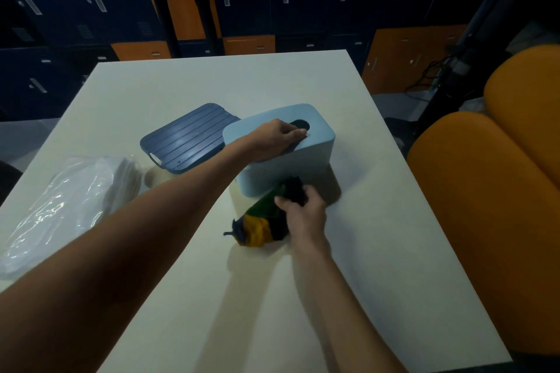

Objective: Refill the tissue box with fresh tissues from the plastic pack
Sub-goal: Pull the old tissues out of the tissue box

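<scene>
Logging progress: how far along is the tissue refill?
Done: dark blue panel is off, lying beside the tissue box. In hand: left hand grips the box at its opening; right hand holds a coloured cloth. Left: plastic pack lies untouched, tissues inside.

a: where are the arms at here?

b: both bare and both in view. the left forearm [151, 215] comes in from the bottom-left corner and stretches diagonally up and to the right, pretty much straight. the right forearm [330, 297] comes up from the bottom edge, leaning a bit left, and doesn't reach as far.

a: and the hands?

b: the left hand [280, 138] sits knuckles-up on top of the tissue box [303, 157], fingers [298, 132] bent at the edge of the opening. the right hand [303, 213] is nearer the body, back of the hand up, fingers curled round a dark cloth bundle [260, 227]. the hands are apart, left one further out.
</scene>
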### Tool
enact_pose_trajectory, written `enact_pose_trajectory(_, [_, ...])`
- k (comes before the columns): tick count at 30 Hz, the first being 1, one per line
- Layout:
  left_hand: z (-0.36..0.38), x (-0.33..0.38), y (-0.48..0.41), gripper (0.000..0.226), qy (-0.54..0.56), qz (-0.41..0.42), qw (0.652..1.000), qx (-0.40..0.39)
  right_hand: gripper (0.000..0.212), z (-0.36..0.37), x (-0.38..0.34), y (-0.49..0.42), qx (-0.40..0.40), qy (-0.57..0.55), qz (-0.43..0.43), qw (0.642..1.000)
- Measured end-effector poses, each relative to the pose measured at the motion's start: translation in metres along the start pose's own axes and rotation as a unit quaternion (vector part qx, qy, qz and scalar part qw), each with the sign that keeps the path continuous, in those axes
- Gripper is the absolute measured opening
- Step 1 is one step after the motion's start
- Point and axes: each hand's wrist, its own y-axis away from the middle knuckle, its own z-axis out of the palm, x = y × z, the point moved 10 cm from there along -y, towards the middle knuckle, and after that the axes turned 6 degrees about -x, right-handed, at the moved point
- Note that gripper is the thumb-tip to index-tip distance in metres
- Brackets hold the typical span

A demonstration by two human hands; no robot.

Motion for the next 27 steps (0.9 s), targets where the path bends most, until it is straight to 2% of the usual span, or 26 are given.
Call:
enact_pose_trajectory(3, [-0.008, 0.003, 0.006, 0.048, -0.057, -0.008, 0.998, 0.018, 0.033, -0.044, -0.002, -0.007, 0.057, -0.041, 0.004, 0.997])
enact_pose_trajectory(5, [-0.020, 0.015, 0.014, 0.043, -0.133, 0.023, 0.990, 0.039, 0.030, -0.071, -0.008, -0.008, 0.076, -0.089, 0.000, 0.993])
enact_pose_trajectory(7, [-0.036, 0.020, 0.025, 0.044, -0.164, 0.052, 0.984, 0.051, 0.031, -0.095, -0.013, -0.007, 0.087, -0.127, -0.011, 0.988])
enact_pose_trajectory(10, [-0.053, 0.013, 0.040, 0.050, -0.288, 0.112, 0.949, 0.057, 0.033, -0.110, -0.006, -0.009, 0.086, -0.163, -0.007, 0.983])
enact_pose_trajectory(13, [-0.047, -0.006, 0.051, 0.068, -0.367, 0.150, 0.917, 0.039, 0.033, -0.105, -0.004, -0.009, 0.072, -0.159, 0.000, 0.985])
enact_pose_trajectory(14, [-0.042, -0.013, 0.053, 0.067, -0.355, 0.141, 0.923, 0.037, 0.031, -0.102, -0.006, -0.009, 0.063, -0.152, -0.003, 0.986])
enact_pose_trajectory(17, [-0.035, -0.024, 0.054, 0.043, -0.283, 0.103, 0.951, 0.077, 0.026, -0.085, -0.017, -0.016, 0.034, -0.144, -0.020, 0.989])
enact_pose_trajectory(18, [-0.035, -0.027, 0.053, 0.041, -0.266, 0.089, 0.956, 0.089, 0.026, -0.080, -0.023, -0.022, 0.031, -0.138, -0.034, 0.989])
enact_pose_trajectory(22, [-0.030, -0.031, 0.044, 0.068, -0.282, 0.028, 0.957, 0.070, 0.033, -0.064, -0.054, -0.044, 0.080, -0.068, -0.087, 0.991])
enact_pose_trajectory(24, [-0.030, -0.029, 0.043, 0.058, -0.277, 0.011, 0.958, 0.074, 0.039, -0.046, -0.064, -0.041, 0.106, -0.018, -0.108, 0.988])
enact_pose_trajectory(27, [-0.029, -0.029, 0.040, 0.049, -0.232, -0.007, 0.969, 0.082, 0.032, -0.006, -0.058, -0.008, 0.117, 0.070, -0.163, 0.977])
